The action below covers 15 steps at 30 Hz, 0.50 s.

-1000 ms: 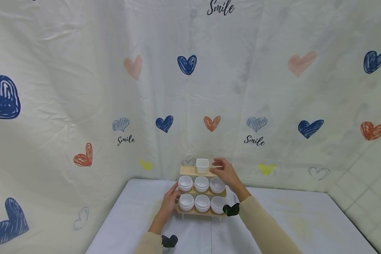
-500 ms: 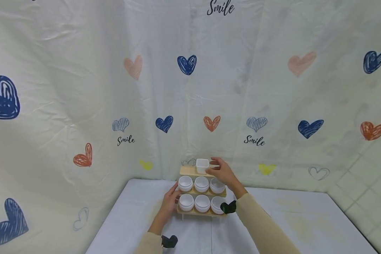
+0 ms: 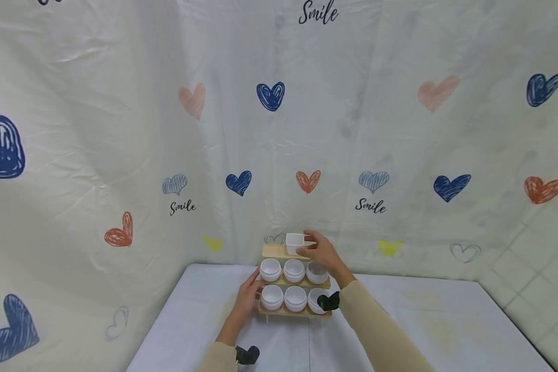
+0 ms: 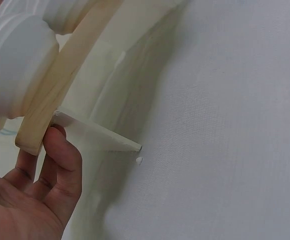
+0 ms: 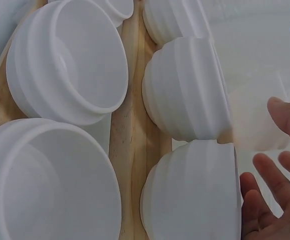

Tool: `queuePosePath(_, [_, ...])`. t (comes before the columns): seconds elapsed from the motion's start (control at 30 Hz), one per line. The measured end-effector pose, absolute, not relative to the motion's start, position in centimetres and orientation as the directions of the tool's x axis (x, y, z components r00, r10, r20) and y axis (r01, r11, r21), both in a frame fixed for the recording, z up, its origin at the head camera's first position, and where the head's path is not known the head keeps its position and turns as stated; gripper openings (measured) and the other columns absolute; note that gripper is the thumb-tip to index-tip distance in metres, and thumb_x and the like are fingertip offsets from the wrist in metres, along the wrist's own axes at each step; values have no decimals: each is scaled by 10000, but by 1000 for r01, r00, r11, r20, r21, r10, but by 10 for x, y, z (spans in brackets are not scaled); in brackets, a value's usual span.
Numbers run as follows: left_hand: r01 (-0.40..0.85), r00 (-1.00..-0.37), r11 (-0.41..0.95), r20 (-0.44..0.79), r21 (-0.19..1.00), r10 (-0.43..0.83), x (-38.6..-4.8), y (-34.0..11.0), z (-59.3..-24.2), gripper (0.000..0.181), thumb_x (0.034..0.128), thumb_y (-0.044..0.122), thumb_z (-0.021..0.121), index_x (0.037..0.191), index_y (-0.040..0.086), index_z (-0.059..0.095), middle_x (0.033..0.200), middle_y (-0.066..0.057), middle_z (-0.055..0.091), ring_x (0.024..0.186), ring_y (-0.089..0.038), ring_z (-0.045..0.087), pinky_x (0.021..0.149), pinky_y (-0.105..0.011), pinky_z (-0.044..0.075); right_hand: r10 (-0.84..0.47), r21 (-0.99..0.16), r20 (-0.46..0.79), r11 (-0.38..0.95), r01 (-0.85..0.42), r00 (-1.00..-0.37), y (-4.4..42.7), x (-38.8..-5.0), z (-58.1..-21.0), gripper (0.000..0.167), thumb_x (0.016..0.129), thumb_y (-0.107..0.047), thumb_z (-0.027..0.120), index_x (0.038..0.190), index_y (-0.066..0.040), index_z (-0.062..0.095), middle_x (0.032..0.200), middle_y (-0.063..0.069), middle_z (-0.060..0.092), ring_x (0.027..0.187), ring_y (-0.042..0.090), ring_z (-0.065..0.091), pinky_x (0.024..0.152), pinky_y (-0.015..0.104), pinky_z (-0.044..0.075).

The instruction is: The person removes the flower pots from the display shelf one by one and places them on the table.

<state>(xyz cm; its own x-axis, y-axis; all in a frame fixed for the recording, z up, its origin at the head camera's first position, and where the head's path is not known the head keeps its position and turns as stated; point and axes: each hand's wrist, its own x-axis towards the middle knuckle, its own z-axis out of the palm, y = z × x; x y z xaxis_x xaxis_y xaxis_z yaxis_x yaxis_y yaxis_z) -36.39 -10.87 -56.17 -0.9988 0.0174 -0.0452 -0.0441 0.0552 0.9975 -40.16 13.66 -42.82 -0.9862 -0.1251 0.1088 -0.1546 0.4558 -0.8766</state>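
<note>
A three-tier wooden rack with white round bowls on its two lower shelves stands on the table. On the top shelf is a square white cup. My left hand grips the rack's left side; in the left wrist view its thumb and fingers hold the end of a wooden shelf. My right hand is at the cup's right side, thumb and fingers parted. The right wrist view shows that hand beyond the bowls; whether it touches the cup, I cannot tell.
A white-covered table extends on both sides of the rack. Close behind the rack hangs a pale curtain printed with hearts. A clear rack leg slants below the shelf in the left wrist view.
My right hand has moved left, closer to the square cup. My left hand keeps its hold on the rack. The head view has shifted slightly.
</note>
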Motion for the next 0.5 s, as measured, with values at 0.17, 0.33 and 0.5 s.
queuePosePath(0.17, [-45,-999,58,-47,997,21,-365,-109,-564,661,972,389,583,1587,236,394,1087,-94,652,923,-192,547,724,-312,452,-112,-859,109,490,-151,-988,134,-404,-430,702,928,-219,751,1540,-86,432,1489,199,538,1242,351,597,1016,482,513])
queuePosePath(0.33, [-50,-998,56,-52,997,22,-365,-110,-565,657,976,386,574,1588,232,392,1074,-97,648,920,-195,548,707,-314,464,-108,-849,125,502,-162,-986,133,-404,-430,693,922,-211,759,1527,-72,450,1457,211,565,1211,354,614,989,467,527])
queuePosePath(0.5, [-60,-998,53,-62,997,27,-365,-110,-564,661,975,399,572,1590,246,387,1081,-100,645,927,-198,547,694,-316,477,-104,-854,127,495,-163,-986,130,-404,-429,670,917,-197,764,1506,-71,471,1443,215,576,1185,354,620,969,460,532])
